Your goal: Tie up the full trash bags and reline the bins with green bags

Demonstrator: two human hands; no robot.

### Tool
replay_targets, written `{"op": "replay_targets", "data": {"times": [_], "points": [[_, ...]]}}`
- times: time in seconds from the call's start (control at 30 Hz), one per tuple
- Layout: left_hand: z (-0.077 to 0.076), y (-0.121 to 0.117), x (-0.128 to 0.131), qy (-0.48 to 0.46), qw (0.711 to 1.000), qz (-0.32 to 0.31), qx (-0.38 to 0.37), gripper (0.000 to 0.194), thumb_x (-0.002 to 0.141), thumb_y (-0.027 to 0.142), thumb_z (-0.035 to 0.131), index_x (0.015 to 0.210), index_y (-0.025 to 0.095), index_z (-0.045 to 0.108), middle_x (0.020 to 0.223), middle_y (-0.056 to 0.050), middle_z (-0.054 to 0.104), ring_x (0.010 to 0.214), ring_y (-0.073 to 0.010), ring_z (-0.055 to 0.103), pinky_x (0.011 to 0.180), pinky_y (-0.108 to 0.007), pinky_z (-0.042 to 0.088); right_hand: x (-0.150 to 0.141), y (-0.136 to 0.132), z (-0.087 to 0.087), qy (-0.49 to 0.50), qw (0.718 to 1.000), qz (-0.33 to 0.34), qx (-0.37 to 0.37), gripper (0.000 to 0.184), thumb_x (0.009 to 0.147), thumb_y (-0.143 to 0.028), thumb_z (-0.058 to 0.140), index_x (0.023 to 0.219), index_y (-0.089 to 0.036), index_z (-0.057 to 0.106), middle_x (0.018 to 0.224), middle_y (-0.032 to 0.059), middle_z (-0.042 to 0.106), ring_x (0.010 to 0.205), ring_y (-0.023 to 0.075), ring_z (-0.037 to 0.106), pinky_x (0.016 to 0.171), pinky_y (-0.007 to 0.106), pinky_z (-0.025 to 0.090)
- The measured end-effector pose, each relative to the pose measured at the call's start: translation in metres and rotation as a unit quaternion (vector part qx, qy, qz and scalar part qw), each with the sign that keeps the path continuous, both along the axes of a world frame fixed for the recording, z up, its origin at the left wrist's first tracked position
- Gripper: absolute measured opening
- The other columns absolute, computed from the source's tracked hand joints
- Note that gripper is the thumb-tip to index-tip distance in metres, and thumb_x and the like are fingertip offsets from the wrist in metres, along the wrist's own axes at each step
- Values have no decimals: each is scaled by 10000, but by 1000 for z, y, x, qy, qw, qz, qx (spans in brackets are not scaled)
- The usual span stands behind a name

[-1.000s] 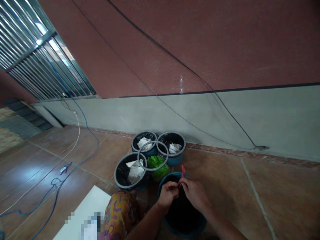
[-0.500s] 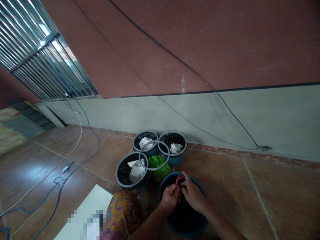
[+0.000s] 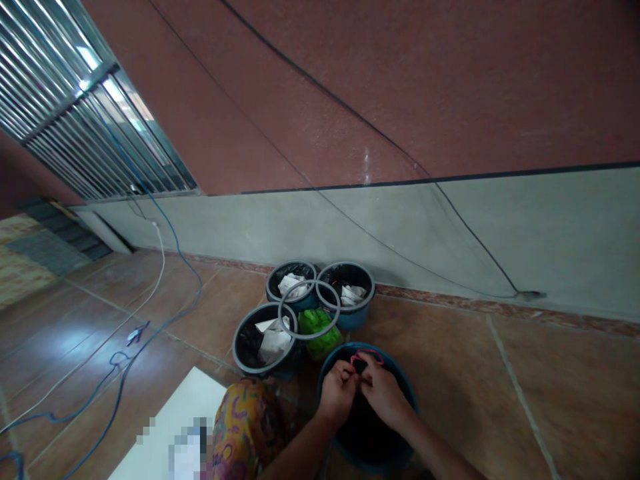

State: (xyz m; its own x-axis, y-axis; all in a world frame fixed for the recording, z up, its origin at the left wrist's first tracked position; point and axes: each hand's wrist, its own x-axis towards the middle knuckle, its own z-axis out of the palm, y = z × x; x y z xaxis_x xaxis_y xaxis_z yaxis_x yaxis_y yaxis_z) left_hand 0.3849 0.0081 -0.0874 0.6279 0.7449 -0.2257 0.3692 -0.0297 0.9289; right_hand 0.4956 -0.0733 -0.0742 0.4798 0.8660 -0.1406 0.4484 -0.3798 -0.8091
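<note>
The left hand (image 3: 337, 393) pinches a thin pink string (image 3: 373, 353) between its thumb and finger, and the right hand (image 3: 384, 393) pinches it too, with the fingertips of both hands nearly touching. The strands are too small to tell which finger has which. Half a second ago the string stood up above the left hand; now it has dropped into a low, wide loop that bends over the right hand. That seems to mean the fingers are working the loop and it is not done yet. String and hands are above the open top of a blue bucket (image 3: 403, 377), which is dark inside. Just past it sits a bright green bag (image 3: 316, 339), with a gray ring (image 3: 339, 309) leaning over it. Around them stand a black-lined bin (image 3: 245, 347) and two more bins (image 3: 357, 319) near the wall (image 3: 450, 240).
</note>
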Motion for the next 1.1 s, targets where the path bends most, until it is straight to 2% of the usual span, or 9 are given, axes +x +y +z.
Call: {"op": "replay_targets", "data": {"times": [0.1,0.2,0.3,0.4,0.53,0.73,0.83,0.97,1.1], "points": [[-1,0,2,43,998,45,-11,170,771,250,655,910,182,585,641,38,608,587,-110,571,585,-212,416,-2,0,-1,-4,1000,-10,6,508,764,-111,436,1265,-138,514,749,19,697,739,182,676,738,283,478],[-1,-1,4,65,995,75,-19,177,776,238,653,924,180,574,651,25,635,614,-124,608,602,-222,436,-2,-1,-2,1,1000,-20,9,530,770,-106,435,1297,-145,465,750,9,698,736,178,681,730,278,471],[-1,-5,4,41,996,74,-17,182,793,202,605,963,186,540,675,21,653,636,-129,626,611,-228,442,1,-1,-2,-2,1000,-29,8,566,777,-113,448,1339,-178,420,738,-13,698,724,173,684,727,274,466],[1,-10,1,12,999,47,-3,216,786,157,561,991,194,505,702,21,658,653,-135,630,620,-235,441,3,-1,-1,-11,999,-34,1,561,778,-109,453,1333,-190,422,731,-23,702,718,173,689,719,275,463],[10,-15,-2,20,997,-16,69,187,809,178,535,991,203,501,711,7,662,674,-155,639,648,-255,437,6,0,0,-14,999,-35,-13,384,777,-99,462,1135,-200,558,762,2,710,734,177,699,695,275,459],[24,-21,-3,91,969,-28,227,199,804,130,502,957,220,592,832,-26,703,857,-199,637,764,-296,445,10,1,3,17,999,-31,12,188,767,-109,471,788,-217,624,745,12,712,714,165,668,681,253,453],[25,-22,-4,103,956,-36,272,226,797,103,486,921,226,630,843,-37,698,865,-205,620,772,-300,457,10,0,6,39,999,-14,22,229,793,-152,469,775,-220,686,804,28,746,782,181,682,726,264,464],[20,-22,-6,118,943,-35,310,244,849,130,451,938,222,659,848,-57,683,825,-200,621,760,-294,466,9,-1,11,18,1000,-3,5,262,819,-165,464,827,-205,723,859,60,761,839,199,689,787,285,459],[17,-21,-5,109,951,-31,288,246,892,176,430,971,213,660,864,-62,699,812,-197,638,737,-282,455,8,-1,12,10,1000,13,-1,277,827,-124,428,821,-193,696,831,64,742,814,186,677,774,277,454]]}}
